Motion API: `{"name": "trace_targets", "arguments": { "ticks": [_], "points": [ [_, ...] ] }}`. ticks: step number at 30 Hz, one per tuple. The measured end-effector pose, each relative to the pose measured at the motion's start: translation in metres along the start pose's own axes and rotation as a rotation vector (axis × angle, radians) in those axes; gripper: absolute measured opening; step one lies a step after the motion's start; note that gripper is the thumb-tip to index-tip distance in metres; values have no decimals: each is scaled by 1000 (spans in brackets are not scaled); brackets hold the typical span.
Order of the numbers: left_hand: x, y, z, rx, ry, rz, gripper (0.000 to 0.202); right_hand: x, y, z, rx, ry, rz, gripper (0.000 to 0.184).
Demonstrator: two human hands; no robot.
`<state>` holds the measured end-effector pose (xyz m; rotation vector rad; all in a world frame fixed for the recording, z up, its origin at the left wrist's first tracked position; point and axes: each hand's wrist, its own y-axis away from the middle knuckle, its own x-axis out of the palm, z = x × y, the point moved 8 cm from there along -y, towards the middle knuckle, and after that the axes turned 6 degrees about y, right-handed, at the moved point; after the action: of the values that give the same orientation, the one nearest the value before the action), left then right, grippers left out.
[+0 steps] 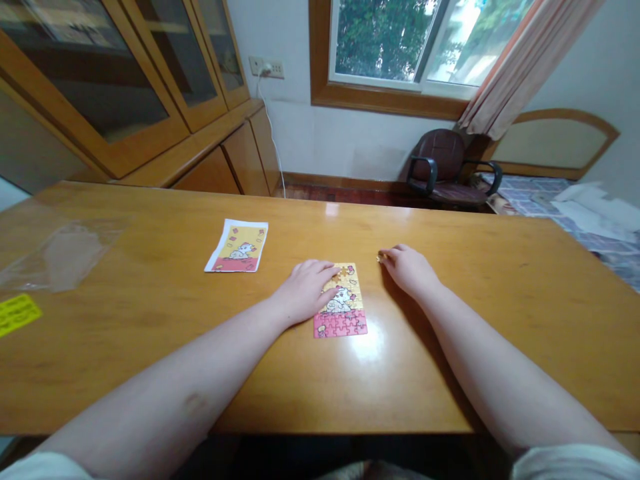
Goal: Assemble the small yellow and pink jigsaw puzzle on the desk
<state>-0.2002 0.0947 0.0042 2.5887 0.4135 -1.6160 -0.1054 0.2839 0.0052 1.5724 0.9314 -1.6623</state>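
A small jigsaw puzzle (341, 323) lies on the wooden table in front of me, its lower part pink, its upper part yellow, with a white cartoon animal in the middle. Gaps show in its upper area. My left hand (306, 288) rests on the puzzle's left side, fingers stretched out and apart, covering part of it. To the right of the puzzle, my right hand (406, 267) pinches a small yellow puzzle piece (380, 258) between thumb and fingertips, at or just above the tabletop. A printed reference picture (239, 248) with the same design lies to the left.
A clear plastic bag (70, 257) and a yellow slip of paper (19, 315) lie on the left of the table (500, 300). Beyond the table are a glass-door cabinet (170, 113), an armchair (443, 163) and a bed (540, 197).
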Motion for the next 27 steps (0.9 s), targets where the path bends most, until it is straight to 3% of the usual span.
{"name": "trace_targets", "arguments": {
  "ticks": [6,10,16,27],
  "points": [
    [-3,-1,5,-20,-11,-37,44,10,-4,3,13,-150,-6,19],
    [-2,-1,8,-34,-23,-40,45,12,-2,6,21,-402,32,9],
    [2,0,2,-14,-36,47,52,11,3,21,0,-804,13,17],
    [3,2,-1,10,-51,71,47,5,-2,62,-100,-664,110,16]
  ]
}}
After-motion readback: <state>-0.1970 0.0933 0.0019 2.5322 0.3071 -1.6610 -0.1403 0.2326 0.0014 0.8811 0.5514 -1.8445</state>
